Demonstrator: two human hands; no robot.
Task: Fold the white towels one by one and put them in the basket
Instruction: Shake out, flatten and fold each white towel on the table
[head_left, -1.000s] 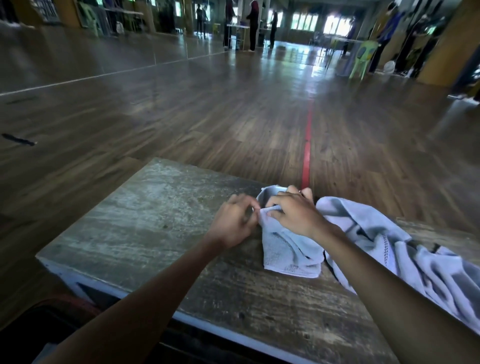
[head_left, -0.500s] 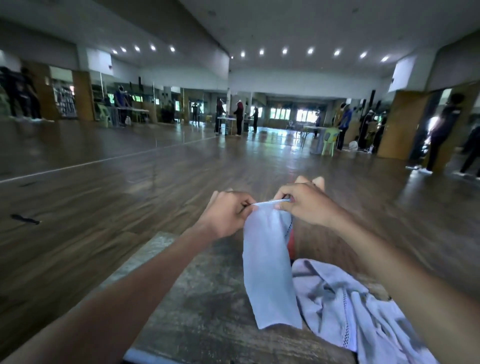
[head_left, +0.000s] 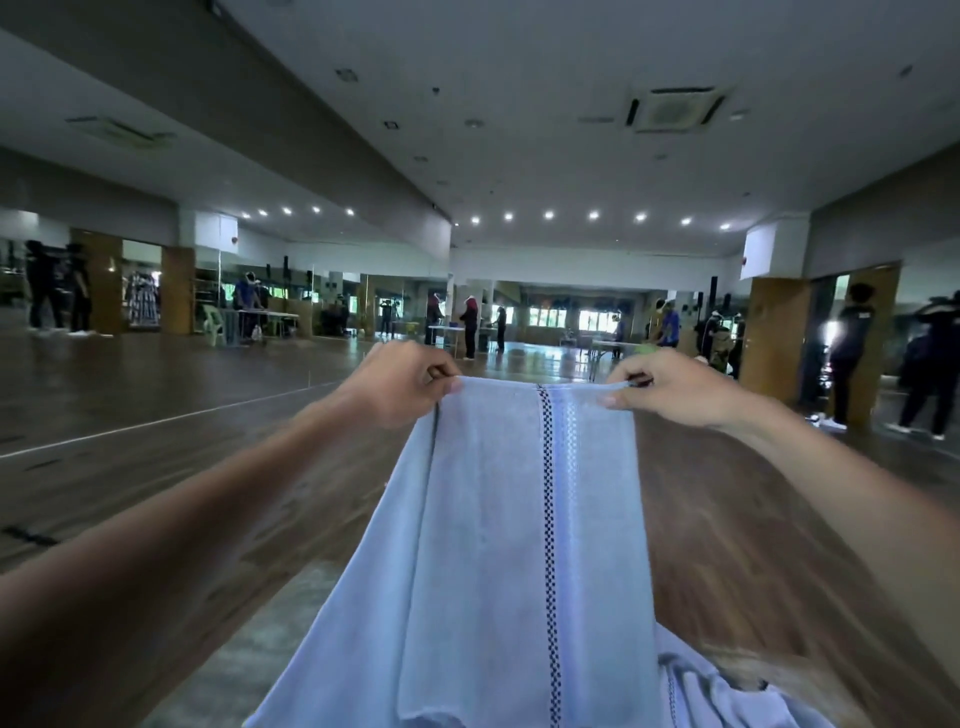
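Left hand: your left hand (head_left: 400, 384) sits just left of the frame's centre, with thumb and curled fingers pinching the towel's upper left corner.
Right hand: your right hand (head_left: 670, 387) sits just right of centre at the same height, pinching the upper right corner the same way.
Towel: the white towel (head_left: 493, 545) hangs spread between your two hands, its top edge pulled straight. It fills the middle of the frame down to the bottom edge.
Stripe: a dark checked stripe (head_left: 548, 519) runs top to bottom, a little right of the towel's middle.
Left edge: the cloth there folds over on itself along its length.
Other towels: a crumpled white heap (head_left: 727, 696) lies at the lower right, partly behind the one you hold.
Table: its grey worn top (head_left: 260, 654) shows blurred at the lower left, beside the hanging cloth.
Hall: a dark wooden floor (head_left: 156, 415) stretches behind, with people (head_left: 470, 327) standing at tables far off across the middle of the frame.
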